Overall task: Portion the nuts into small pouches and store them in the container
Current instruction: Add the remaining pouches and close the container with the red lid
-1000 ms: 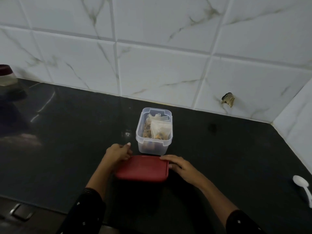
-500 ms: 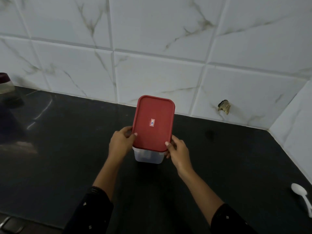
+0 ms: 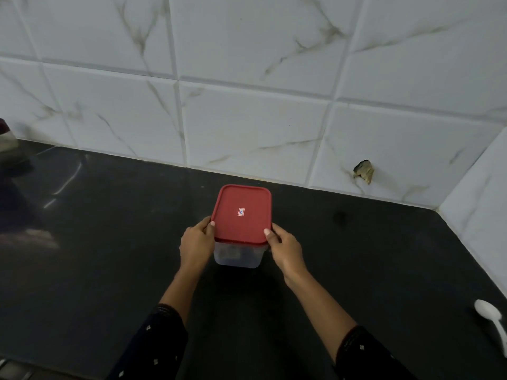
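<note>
With the left hand (image 3: pixel 196 245) at nine o'clock and the right hand (image 3: pixel 286 250) at three gripping the red lid (image 3: pixel 242 213) on the container (image 3: pixel 237 256), only sealing seems left.

The head-worn wide-angle camera looks forward and steeply down along both forearms, close in on the left hand (image 3: pixel 196 244) and right hand (image 3: pixel 285 249) gripping a red-lidded clear plastic container (image 3: pixel 241 226), glossy black stone counter (image 3: pixel 109 242) around them, white veined tile wall (image 3: pixel 247 119) just beyond.
</note>
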A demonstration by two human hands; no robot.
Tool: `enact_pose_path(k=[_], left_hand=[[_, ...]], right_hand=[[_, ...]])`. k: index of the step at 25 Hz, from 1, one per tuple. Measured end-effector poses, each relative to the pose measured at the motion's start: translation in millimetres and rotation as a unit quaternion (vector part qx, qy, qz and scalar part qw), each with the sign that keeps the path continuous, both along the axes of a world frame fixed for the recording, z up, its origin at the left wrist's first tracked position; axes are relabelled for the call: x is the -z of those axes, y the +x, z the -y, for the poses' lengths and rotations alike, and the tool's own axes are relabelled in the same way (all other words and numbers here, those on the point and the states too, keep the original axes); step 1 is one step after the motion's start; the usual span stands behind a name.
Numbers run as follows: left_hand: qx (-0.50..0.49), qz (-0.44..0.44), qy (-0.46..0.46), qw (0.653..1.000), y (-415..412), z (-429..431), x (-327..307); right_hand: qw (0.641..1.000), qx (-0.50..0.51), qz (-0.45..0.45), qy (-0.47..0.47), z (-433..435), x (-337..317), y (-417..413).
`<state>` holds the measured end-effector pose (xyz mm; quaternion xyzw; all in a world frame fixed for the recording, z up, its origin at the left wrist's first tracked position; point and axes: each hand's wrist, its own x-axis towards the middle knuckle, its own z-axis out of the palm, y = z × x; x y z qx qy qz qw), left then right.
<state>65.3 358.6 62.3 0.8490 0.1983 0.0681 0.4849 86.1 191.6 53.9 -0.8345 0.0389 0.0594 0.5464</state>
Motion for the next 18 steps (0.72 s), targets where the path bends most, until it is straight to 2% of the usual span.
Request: enact_pose_path(k=[4,7,10,12,16,18], left_hand=[[0.01,-0.009,-0.012,1.0,2.8,0.9,-6.4],[0.005,-0.014,-0.032,0.999,3.7,3.7,-9.9],[-0.004,-0.032,-0.05,0.998,5.3,3.3,-13.5],[0.017,-0.058,-0.073,0.996,6.7,-0.3,-12.9],[0.135,-0.148,-0.192,0.961,-8.5,1.2,-20.0],[0.191,-0.209,-0.173,0.943,-13.9,3.2,-28.9]], right_hand=[[0.99,0.02,-0.087,0.109,2.4,-7.3,5.1],[0.978,0.043,-0.117,0.168,0.5,-8.6,11.6],[0.984,0.062,-0.102,0.13,-3.5,-7.5,14.6],[0.982,0.06,-0.115,0.139,0.9,-8.7,13.3],[0.977,0.036,-0.172,0.118,33.4,-16.6,-10.0],[0.976,0.018,-0.203,0.083,51.2,-20.7,-25.3]])
